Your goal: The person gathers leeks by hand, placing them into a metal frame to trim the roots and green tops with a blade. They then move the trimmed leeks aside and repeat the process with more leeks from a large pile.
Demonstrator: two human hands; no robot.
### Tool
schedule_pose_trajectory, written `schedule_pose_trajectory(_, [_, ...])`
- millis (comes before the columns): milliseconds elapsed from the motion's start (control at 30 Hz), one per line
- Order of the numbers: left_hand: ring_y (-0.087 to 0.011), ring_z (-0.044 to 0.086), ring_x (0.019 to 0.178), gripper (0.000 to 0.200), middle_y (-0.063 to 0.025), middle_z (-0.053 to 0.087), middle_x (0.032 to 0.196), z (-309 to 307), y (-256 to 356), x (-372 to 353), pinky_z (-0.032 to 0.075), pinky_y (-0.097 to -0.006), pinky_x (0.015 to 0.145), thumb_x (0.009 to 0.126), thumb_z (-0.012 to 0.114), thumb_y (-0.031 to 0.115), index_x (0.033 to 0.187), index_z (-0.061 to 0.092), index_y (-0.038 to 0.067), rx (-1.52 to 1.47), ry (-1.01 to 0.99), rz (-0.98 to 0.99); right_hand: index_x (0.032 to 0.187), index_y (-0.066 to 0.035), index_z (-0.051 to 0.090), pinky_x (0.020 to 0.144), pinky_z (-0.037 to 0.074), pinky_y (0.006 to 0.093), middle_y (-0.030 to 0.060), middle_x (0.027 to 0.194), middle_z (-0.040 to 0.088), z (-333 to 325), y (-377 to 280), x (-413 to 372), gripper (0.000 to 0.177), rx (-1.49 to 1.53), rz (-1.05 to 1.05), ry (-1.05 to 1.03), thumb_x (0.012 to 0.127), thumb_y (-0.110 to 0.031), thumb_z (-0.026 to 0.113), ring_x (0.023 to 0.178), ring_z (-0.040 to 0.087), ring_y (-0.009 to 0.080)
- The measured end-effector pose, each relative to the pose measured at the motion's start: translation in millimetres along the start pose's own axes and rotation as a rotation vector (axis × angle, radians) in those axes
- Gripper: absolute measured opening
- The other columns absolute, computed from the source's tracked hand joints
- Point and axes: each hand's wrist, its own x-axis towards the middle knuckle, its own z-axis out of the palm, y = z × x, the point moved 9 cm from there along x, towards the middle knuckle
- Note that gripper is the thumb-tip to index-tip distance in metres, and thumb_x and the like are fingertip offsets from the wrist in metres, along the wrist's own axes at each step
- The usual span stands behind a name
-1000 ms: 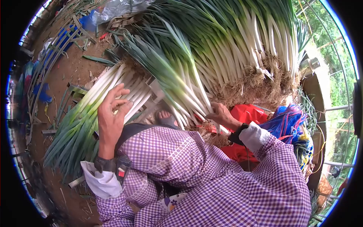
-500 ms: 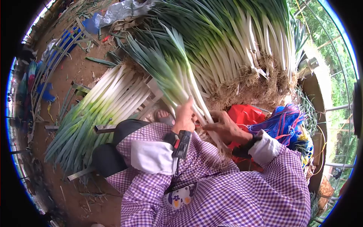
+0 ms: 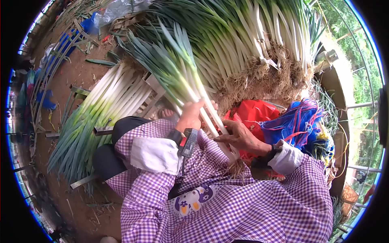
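My left hand [image 3: 191, 115] is wrapped round the pale stems of a few long leeks [image 3: 196, 91], whose green leaves fan out to the upper left. Lower down, my right hand [image 3: 240, 135] closes on the white stalks of the same leeks, just above their roots, which hang over my checked apron [image 3: 243, 202]. Behind lies a large heap of leeks [image 3: 243, 56] with roots toward me. To the left, a second pile of leeks [image 3: 109, 97] rests on a metal frame [image 3: 156, 87], leaves pointing down.
Beside my right hand are a red plastic bag [image 3: 255, 113] and a tangle of blue and pink strings [image 3: 292, 121]. Metal bar ends [image 3: 103, 131] stick out near my knee. A silvery plastic sheet [image 3: 119, 13] lies at the upper left.
The camera view has shifted slightly. My left hand and the held leeks have shifted a little left, and the stalks spread apart more. Both hands keep their hold.
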Motion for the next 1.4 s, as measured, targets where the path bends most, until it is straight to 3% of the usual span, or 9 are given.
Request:
schedule_pose_trajectory(200, [-0.0375,0.068,0.108,0.030,-0.0227,0.066,0.115,13,0,-11,0.059,-0.0519,0.093,0.106,0.054,0.019,0.122,0.052,-0.006,-0.087,-0.034,-0.046,0.111,0.005,0.062,0.065,0.046,0.0330,0.0057,0.084,0.062,9,0,-9,0.042,0.101,-0.028,-0.030,0.088,-0.026,0.081,0.076,0.058,0.0114])
schedule_pose_trajectory(300, [-0.0338,0.069,0.099,0.026,-0.0185,0.066,0.108,14,-3,-13,0.059,-0.0500,0.090,0.106,0.055,0.018,0.120,0.054,-0.004,-0.104,-0.030,-0.034,0.133,0.006,0.055,0.088,0.052,0.0316,0.0053,0.109,0.067,12,1,-18,0.051,0.162,0.100,-0.117,0.093,-0.017,0.076,0.100,0.060,0.0103])
schedule_pose_trajectory(533, [-0.0232,0.064,0.081,0.020,-0.0106,0.062,0.093,20,0,-23,0.058,-0.0422,0.077,0.106,0.055,0.017,0.115,0.056,-0.001,-0.120,0.028,0.067,0.124,0.006,0.060,0.086,0.053,0.0326,0.0065,0.105,0.069,-2,-9,-10,0.045,0.161,-0.017,-0.202,0.093,-0.022,0.076,0.098,0.064,0.0129])
schedule_pose_trajectory(567, [-0.0233,0.064,0.081,0.020,-0.0106,0.062,0.093,19,0,-24,0.058,-0.0420,0.076,0.106,0.055,0.017,0.115,0.056,-0.001,-0.128,0.029,0.060,0.124,0.004,0.062,0.086,0.056,0.0361,0.0067,0.106,0.071,-7,2,-8,0.043,0.486,0.186,-0.226,0.095,-0.025,0.074,0.098,0.067,0.0151])
schedule_pose_trajectory(767, [-0.0230,0.063,0.080,0.019,-0.0106,0.062,0.091,16,7,-21,0.057,-0.0420,0.077,0.104,0.056,0.016,0.114,0.056,-0.001,-0.122,0.013,0.138,0.110,0.003,0.066,0.073,0.057,0.0352,0.0124,0.093,0.072,-117,36,124,0.035,-0.279,0.034,0.288,0.089,-0.025,0.072,0.078,0.070,0.0252])
schedule_pose_trajectory(967, [-0.0242,0.064,0.080,0.017,-0.0093,0.063,0.090,18,5,-20,0.058,-0.0438,0.075,0.102,0.060,0.016,0.111,0.056,0.003,-0.233,0.039,0.102,0.124,0.001,0.055,0.094,0.052,0.0484,0.0231,0.120,0.063,-130,134,223,0.052,-0.731,0.105,0.647,0.080,-0.021,0.072,0.114,0.060,0.0432])
schedule_pose_trajectory(1000, [-0.0249,0.065,0.079,0.017,-0.0093,0.063,0.089,18,5,-19,0.058,-0.0440,0.074,0.102,0.061,0.017,0.110,0.056,0.003,-0.234,0.042,0.092,0.134,-0.001,0.047,0.102,0.046,0.0527,0.0236,0.136,0.053,-128,139,224,0.062,-0.672,0.186,0.681,0.080,-0.020,0.070,0.129,0.049,0.0445])
schedule_pose_trajectory(1133, [-0.0266,0.066,0.078,0.019,-0.0099,0.063,0.087,18,1,-16,0.059,-0.0454,0.071,0.101,0.063,0.020,0.106,0.056,0.003,-0.232,0.037,0.075,0.140,-0.003,0.043,0.101,0.045,0.0553,0.0209,0.142,0.049,-107,134,227,0.068,-0.884,0.286,0.754,0.080,-0.020,0.068,0.131,0.049,0.0417])
schedule_pose_trajectory(1400, [-0.0249,0.066,0.077,0.019,-0.0098,0.063,0.088,11,5,-20,0.059,-0.0429,0.068,0.101,0.063,0.017,0.109,0.056,0.002,-0.238,0.056,0.074,0.131,-0.007,0.054,0.100,0.046,0.0555,0.0220,0.127,0.065,-132,146,243,0.050,-0.756,0.491,0.827,0.086,-0.027,0.065,0.119,0.062,0.0424])
